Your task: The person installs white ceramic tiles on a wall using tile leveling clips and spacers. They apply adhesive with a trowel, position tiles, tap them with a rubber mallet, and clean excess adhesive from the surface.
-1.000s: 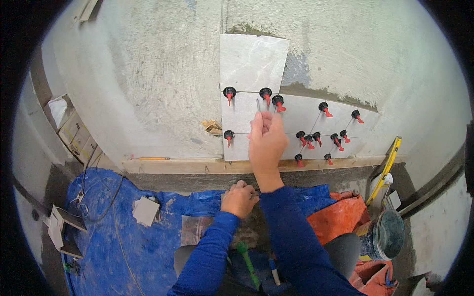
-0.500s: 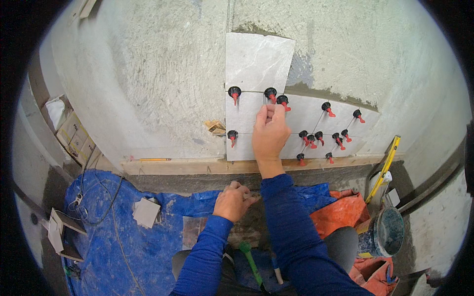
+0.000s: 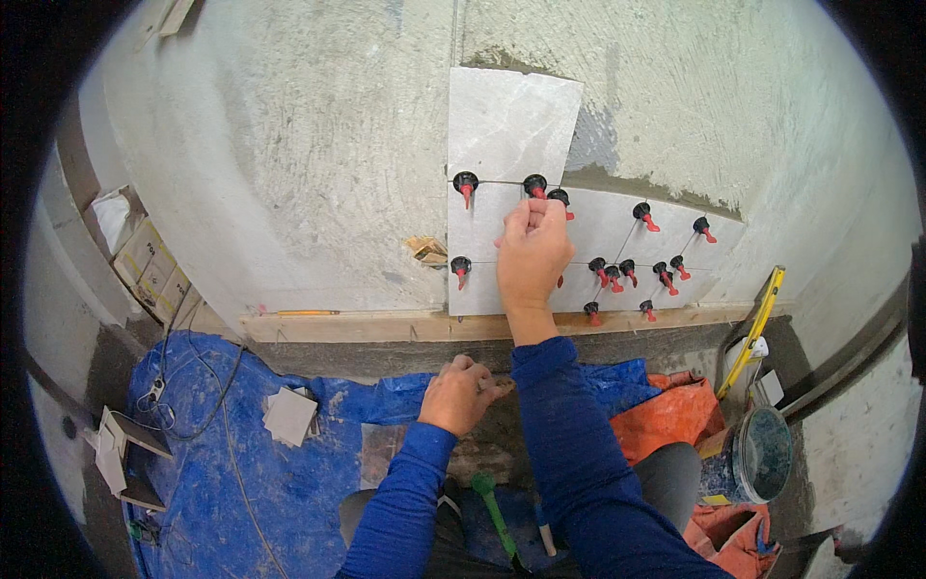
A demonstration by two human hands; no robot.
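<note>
Light grey tiles [image 3: 511, 124] cover part of the wall in front of me, with black-and-red tile levelling clips along their joints. My right hand [image 3: 533, 256] is raised to the joint below the top tile. Its fingers are closed at the red handle of a levelling clip [image 3: 535, 185]; the fingertips are partly hidden. Another clip [image 3: 559, 200] sits just right of those fingers, and one more [image 3: 466, 185] to their left. Lower down, my left hand [image 3: 457, 398] hovers before the wall's foot with curled fingers; what they hold, if anything, cannot be made out.
A wooden batten [image 3: 376, 328] runs under the tiles, with a pencil [image 3: 307, 313] on it. Blue sheeting [image 3: 217, 454] covers the floor, carrying tile pieces [image 3: 289, 417] and a cable. To the right are a yellow spirit level [image 3: 752, 333], a bucket [image 3: 765, 454] and orange sheeting [image 3: 666, 420].
My right hand has risen slightly, its fingers now overlapping the red handle of the clip. The left hand stays nearly in place. The whole view has shifted a little.
</note>
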